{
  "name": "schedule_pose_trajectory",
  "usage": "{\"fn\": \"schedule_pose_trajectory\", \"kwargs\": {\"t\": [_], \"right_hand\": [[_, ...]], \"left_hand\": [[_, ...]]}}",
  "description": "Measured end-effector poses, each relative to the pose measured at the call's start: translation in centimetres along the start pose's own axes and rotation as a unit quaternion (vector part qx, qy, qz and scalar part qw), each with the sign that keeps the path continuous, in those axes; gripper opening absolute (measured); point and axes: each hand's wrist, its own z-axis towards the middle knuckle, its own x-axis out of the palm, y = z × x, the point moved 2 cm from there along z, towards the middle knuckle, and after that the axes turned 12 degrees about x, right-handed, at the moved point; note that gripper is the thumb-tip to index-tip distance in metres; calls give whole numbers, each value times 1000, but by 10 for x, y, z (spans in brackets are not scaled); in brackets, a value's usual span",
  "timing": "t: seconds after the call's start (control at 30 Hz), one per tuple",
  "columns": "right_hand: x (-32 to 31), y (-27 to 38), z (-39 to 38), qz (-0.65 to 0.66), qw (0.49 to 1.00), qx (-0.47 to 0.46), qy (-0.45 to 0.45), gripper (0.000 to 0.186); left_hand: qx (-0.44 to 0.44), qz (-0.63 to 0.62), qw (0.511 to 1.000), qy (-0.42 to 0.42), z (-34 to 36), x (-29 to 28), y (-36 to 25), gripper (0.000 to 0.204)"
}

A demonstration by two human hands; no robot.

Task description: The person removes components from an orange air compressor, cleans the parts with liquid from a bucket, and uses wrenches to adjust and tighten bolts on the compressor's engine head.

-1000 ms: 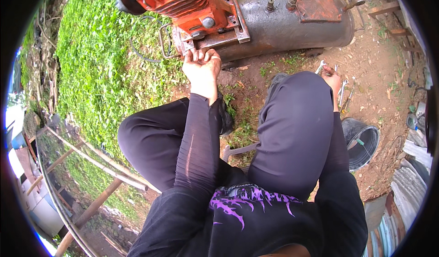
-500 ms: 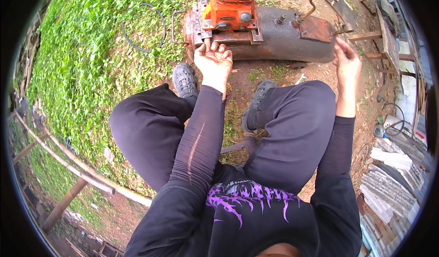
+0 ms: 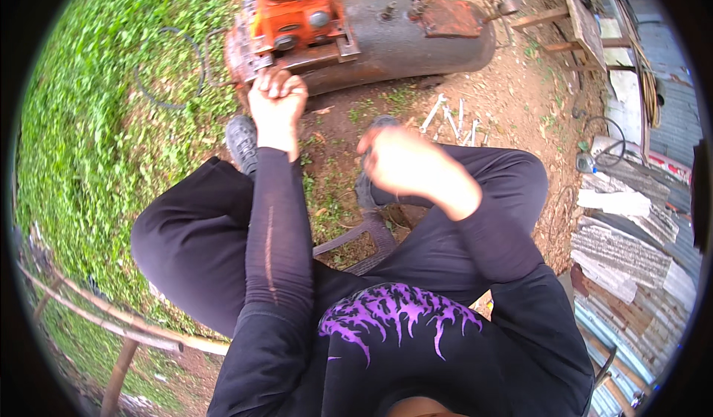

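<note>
An orange compressor pump (image 3: pixel 293 16) with cooling fins sits on a bracket on top of a dark, rusty cylindrical tank (image 3: pixel 408 46). My left hand (image 3: pixel 278 105) is palm up at the front edge of the mounting bracket (image 3: pixel 327 53), below the pump. Its fingers are curled closed, and whatever they grip is hidden at the bracket. My right hand (image 3: pixel 416 166) hovers over my right leg, away from the tank. Motion smears its fingers, so I cannot see whether it holds anything.
Several wrenches (image 3: pixel 451 120) lie on the dirt in front of the tank. A black hose loop (image 3: pixel 174 105) rests on the grass at left. Corrugated sheets (image 3: pixel 616 257) are stacked at right, and bamboo poles (image 3: pixel 141 328) run along the lower left.
My right hand has left the tank's right end and swung down and left over my legs. My left hand stays by the bracket. The view has shifted right, bringing the wrenches into sight.
</note>
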Motion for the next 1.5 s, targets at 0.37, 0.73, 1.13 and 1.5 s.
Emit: {"fn": "schedule_pose_trajectory", "kwargs": {"t": [0.37, 0.73, 1.13, 1.5], "right_hand": [[89, -12, -14, 81, 985, -63, 138, 10], [87, -24, -24, 19, 991, -38, 129, 15], [84, -15, -9, -18, 967, -12, 252, 16], [127, -23, -5, 45, 990, -33, 129, 16]], "left_hand": [[-11, 44, 995, -85, 7, 4, -12, 19], [37, -109, 987, -112, 20, 3, 6, 35], [77, -26, 983, -163, 21, 9, 4, 33], [165, 340, 918, -118, 2, 26, 13, 39]]}}
